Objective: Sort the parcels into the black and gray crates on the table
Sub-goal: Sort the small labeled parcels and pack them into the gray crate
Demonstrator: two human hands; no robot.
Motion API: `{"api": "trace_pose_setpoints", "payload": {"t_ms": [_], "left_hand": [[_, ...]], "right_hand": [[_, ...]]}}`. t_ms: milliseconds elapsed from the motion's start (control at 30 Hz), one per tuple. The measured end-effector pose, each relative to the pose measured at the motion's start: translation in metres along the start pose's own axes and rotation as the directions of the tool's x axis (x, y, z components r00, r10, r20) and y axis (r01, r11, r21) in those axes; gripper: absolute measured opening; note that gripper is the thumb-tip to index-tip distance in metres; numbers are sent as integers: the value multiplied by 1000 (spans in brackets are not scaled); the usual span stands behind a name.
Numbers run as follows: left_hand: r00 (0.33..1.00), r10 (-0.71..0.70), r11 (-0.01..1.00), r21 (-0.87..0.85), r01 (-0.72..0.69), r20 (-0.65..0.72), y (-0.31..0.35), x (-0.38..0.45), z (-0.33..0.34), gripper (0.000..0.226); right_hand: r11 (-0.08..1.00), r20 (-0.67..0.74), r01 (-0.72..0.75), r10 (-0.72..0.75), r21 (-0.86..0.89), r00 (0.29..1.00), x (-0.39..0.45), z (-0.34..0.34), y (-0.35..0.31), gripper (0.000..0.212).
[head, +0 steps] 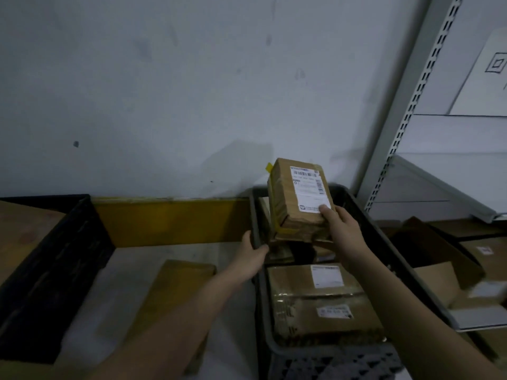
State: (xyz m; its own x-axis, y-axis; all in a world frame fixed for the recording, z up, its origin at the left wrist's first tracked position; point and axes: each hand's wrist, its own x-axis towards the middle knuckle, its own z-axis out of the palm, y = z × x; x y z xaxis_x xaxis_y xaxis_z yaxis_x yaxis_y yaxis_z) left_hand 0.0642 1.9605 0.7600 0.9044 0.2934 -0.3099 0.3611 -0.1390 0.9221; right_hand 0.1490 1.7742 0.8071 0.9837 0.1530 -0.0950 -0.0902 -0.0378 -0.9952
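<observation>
- The right hand (341,229) grips a taped cardboard parcel (300,198) by its near end, thumb curled over the corner of the white shipping label (308,187). The parcel stands tilted above the far end of the gray crate (395,256).
- The left hand (253,255) holds the crate's left rim, fingers wrapped over the edge, just left of the lifted parcel.
- Nearer than the right hand, two more labelled parcels (318,300) lie flat inside the same crate.
- Well to the left of both hands sits the black crate (55,259); a flat cardboard piece (175,292) lies on the table between the crates.
- The lifted parcel looks stiff and boxy, its tape smooth and possibly slippery; held in one hand, it is probably light. A hold across the short end, or under the base, seems safest.
- Label print is too blurred to read, so the sorting rule is unclear. The right fingers under the parcel are hidden, as is the crate floor beneath it. The boxes (482,270) to the right are smeared and cut off.
</observation>
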Motion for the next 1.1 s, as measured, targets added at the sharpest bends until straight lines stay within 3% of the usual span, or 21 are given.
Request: {"api": "trace_pose_setpoints", "payload": {"t_ms": [67, 167, 233, 367, 467, 567, 633, 833, 1100], "left_hand": [[1000, 9, 1000, 2, -9, 0, -7, -1, 23, 86], [993, 41, 994, 104, -29, -110, -21, -7, 46, 85], [978, 50, 991, 133, -24, -201, -25, -9, 50, 78], [972, 68, 990, 136, -37, -225, -25, -11, 52, 64], [961, 91, 986, 162, -50, -260, -25, -12, 54, 55], [937, 93, 993, 105, -61, -337, -25, -12, 55, 51], [921, 88, 995, 82, -61, -380, -24, -15, 56, 52], [938, 186, 977, 159, -145, -294, -19, -18, 60, 54], [952, 193, 946, 303, -115, -239, -27, -7, 58, 58]], "right_hand": [[999, -30, -25, 25, -28, 999, 0, -19, 6, 50], [996, -9, -88, 88, -29, 996, -1, -43, 14, 50], [987, 39, -152, 154, -42, 987, -4, -57, 17, 45], [946, 182, -284, 310, -155, 933, -10, -79, 22, 40], [916, 289, -297, 371, -270, 882, -12, -87, 23, 37], [878, 289, -189, 338, -439, 896, -9, -78, 31, 34], [847, 242, -130, 290, -515, 926, -7, -63, 42, 46], [911, 115, -169, 227, -376, 967, -6, -9, 56, 45], [889, 127, -70, 141, -452, 982, 3, 14, 64, 55]]}}
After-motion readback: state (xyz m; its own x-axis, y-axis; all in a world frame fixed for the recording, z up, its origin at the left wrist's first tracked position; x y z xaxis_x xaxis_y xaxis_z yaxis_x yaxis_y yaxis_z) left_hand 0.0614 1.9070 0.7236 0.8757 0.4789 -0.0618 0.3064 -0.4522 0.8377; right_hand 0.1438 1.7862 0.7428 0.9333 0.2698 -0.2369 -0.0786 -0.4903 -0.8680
